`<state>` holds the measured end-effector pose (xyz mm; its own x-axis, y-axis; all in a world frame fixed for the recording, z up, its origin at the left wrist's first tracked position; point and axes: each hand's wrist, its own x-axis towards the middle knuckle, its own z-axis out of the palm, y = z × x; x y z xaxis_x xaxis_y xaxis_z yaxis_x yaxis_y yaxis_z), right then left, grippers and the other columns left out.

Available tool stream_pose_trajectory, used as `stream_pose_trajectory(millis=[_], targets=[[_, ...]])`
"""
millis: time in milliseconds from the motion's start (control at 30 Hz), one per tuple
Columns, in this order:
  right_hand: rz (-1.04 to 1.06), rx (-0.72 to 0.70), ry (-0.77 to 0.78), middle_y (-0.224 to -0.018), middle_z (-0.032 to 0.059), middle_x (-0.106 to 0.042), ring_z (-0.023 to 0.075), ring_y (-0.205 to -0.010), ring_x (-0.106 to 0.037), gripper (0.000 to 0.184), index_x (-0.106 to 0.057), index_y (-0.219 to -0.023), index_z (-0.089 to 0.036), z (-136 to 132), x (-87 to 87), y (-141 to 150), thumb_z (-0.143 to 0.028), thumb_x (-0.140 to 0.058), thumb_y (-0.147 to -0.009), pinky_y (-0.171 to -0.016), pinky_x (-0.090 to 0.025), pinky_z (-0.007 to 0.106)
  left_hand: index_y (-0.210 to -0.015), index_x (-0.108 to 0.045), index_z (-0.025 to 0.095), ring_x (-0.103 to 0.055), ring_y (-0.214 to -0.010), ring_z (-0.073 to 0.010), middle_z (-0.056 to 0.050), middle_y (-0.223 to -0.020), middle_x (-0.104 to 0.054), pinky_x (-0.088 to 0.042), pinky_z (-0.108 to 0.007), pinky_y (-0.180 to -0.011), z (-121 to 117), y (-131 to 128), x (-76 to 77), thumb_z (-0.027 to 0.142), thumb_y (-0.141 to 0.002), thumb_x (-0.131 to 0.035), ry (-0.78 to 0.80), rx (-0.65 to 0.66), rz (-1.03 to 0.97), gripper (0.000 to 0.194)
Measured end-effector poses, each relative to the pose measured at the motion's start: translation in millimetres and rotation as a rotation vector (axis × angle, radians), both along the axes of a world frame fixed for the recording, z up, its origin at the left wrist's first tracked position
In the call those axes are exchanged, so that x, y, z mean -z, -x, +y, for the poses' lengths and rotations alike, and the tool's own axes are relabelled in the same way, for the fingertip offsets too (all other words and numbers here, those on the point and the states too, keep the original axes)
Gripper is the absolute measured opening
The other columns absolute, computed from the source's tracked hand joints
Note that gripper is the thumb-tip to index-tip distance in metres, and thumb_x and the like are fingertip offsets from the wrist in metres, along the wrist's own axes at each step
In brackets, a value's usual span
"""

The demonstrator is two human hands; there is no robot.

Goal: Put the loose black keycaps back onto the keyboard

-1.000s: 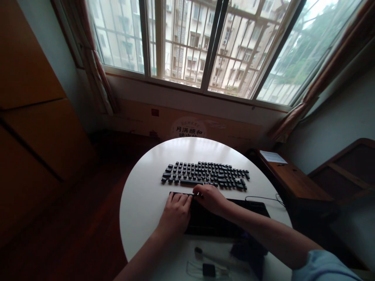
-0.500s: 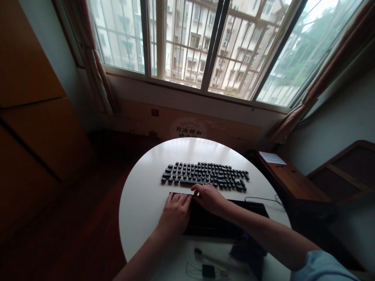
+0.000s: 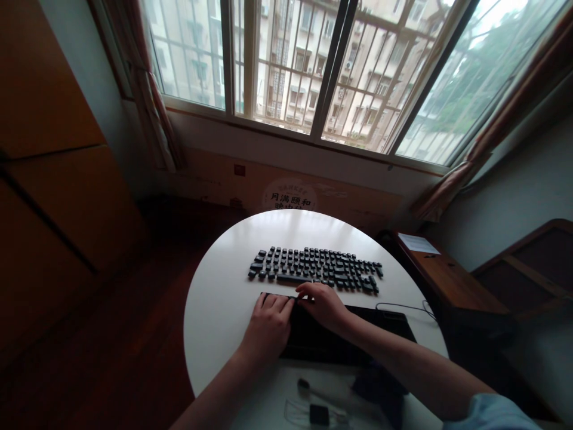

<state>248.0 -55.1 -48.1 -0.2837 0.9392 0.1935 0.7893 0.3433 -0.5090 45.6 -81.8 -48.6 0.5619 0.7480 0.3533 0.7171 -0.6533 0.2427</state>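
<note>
A black keyboard body [image 3: 326, 345] without visible keycaps lies on the round white table [image 3: 215, 310]. My left hand [image 3: 268, 327] rests over its left end, the fingers curled at the far edge and gripping it. Close beside, my right hand [image 3: 323, 303] bends over the same far edge with thumb and fingers pinched together; whatever is between them is too small to make out. Just beyond both hands, the loose black keycaps [image 3: 322, 264] are laid out in keyboard rows, with the long spacebar [image 3: 294, 279] in the nearest row.
Nearer me lie a brush [image 3: 322, 397], a wire tool with a black block [image 3: 319, 414] and a dark purple cloth [image 3: 380, 388]. A cable [image 3: 403, 306] runs off the keyboard's right. Beyond the table's right edge stands a wooden desk [image 3: 461, 280] with a paper sheet [image 3: 418, 243].
The view has shifted slightly. Both hands keep nearly the same place and pose on the keyboard body, and the keycaps lie as before.
</note>
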Motion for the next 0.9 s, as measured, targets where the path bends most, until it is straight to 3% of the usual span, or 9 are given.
stream_pose_trajectory(millis=[133, 267, 333, 400, 500, 633, 767, 900], targets=[[-0.138, 0.012, -0.035, -0.093, 0.0026, -0.078, 0.024, -0.097, -0.068, 0.041, -0.068, -0.118, -0.027, -4.3, -8.2, 5.1, -0.015, -0.073, -0.079, -0.087, -0.05, 0.032, -0.129, -0.061, 0.02, -0.054, -0.109, -0.0266, -0.009, -0.12, -0.066, -0.034, -0.049, -0.108, 0.9, -0.3, 2.7, 0.012, -0.086, -0.051, -0.005, 0.001, -0.007, 0.044], [-0.146, -0.08, -0.049, -0.099, 0.0013, -0.078, 0.0233, -0.1, -0.067, 0.054, -0.061, -0.133, -0.03, 4.1, -20.6, -1.9, -0.021, -0.073, -0.081, -0.088, -0.05, 0.032, -0.129, -0.061, 0.022, -0.053, -0.111, -0.0273, -0.01, -0.12, -0.064, -0.035, -0.05, -0.108, 1.9, -1.8, 6.2, 0.017, -0.09, -0.051, -0.034, 0.006, -0.045, 0.041], [-0.117, -0.085, -0.034, -0.102, 0.0005, -0.077, 0.0209, -0.098, -0.068, 0.043, -0.067, -0.125, -0.03, 22.5, -27.7, -14.7, -0.022, -0.07, -0.083, -0.086, -0.051, 0.029, -0.129, -0.062, 0.022, -0.052, -0.113, -0.0282, -0.01, -0.123, -0.063, -0.034, -0.052, -0.109, 1.5, -3.6, 7.2, 0.023, -0.091, -0.053, -0.041, 0.003, -0.056, 0.039], [-0.124, 0.005, -0.02, -0.103, 0.0003, -0.077, 0.0184, -0.094, -0.07, 0.031, -0.073, -0.114, -0.028, 51.0, -35.4, -31.7, -0.02, -0.064, -0.086, -0.085, -0.051, 0.026, -0.129, -0.062, 0.023, -0.052, -0.114, -0.0292, -0.01, -0.124, -0.063, -0.033, -0.054, -0.11, 0.5, -5.8, 7.5, 0.028, -0.092, -0.055, -0.039, -0.01, -0.051, 0.038], [-0.192, 0.165, -0.008, -0.105, 0.0023, -0.077, 0.0196, -0.098, -0.07, 0.028, -0.076, -0.109, -0.025, 101.3, -44.3, -56.4, -0.017, -0.06, -0.087, -0.088, -0.051, 0.027, -0.129, -0.064, 0.025, -0.053, -0.113, -0.0295, -0.009, -0.122, -0.065, -0.032, -0.056, -0.11, -1.2, -9.3, 9.0, 0.033, -0.093, -0.055, -0.036, -0.029, -0.023, 0.037], [-0.237, 0.191, 0.018, -0.109, 0.0047, -0.076, 0.0226, -0.105, -0.068, 0.027, -0.078, -0.105, -0.022, 152.4, -42.4, -72.3, -0.015, -0.065, -0.082, -0.095, -0.049, 0.03, -0.126, -0.065, 0.022, -0.052, -0.119, -0.0299, -0.011, -0.126, -0.064, -0.032, -0.055, -0.113, -1.6, -12.2, 16.3, 0.038, -0.095, -0.054, -0.086, -0.038, -0.005, 0.037], [-0.263, 0.146, 0.062, -0.105, 0.0039, -0.077, 0.022, -0.103, -0.069, 0.024, -0.079, -0.1, -0.022, 176.2, -30.8, -70.6, -0.016, -0.068, -0.081, -0.093, -0.05, 0.029, -0.131, -0.061, 0.017, -0.052, -0.122, -0.0294, -0.012, -0.133, -0.061, -0.036, -0.049, -0.111, 0.1, -14.1, 20.1, 0.035, -0.096, -0.051, -0.112, 0.02, 0.016, 0.041], [-0.278, 0.119, 0.099, -0.099, 0.0041, -0.078, 0.0212, -0.096, -0.071, 0.018, -0.08, -0.096, -0.021, 186.0, -22.9, -66.4, -0.021, -0.07, -0.081, -0.087, -0.051, 0.026, -0.134, -0.059, 0.014, -0.055, -0.118, -0.0302, -0.013, -0.128, -0.064, -0.04, -0.047, -0.109, 0.5, -16.0, 13.9, 0.035, -0.094, -0.054, -0.058, 0.048, 0.055, 0.045]])
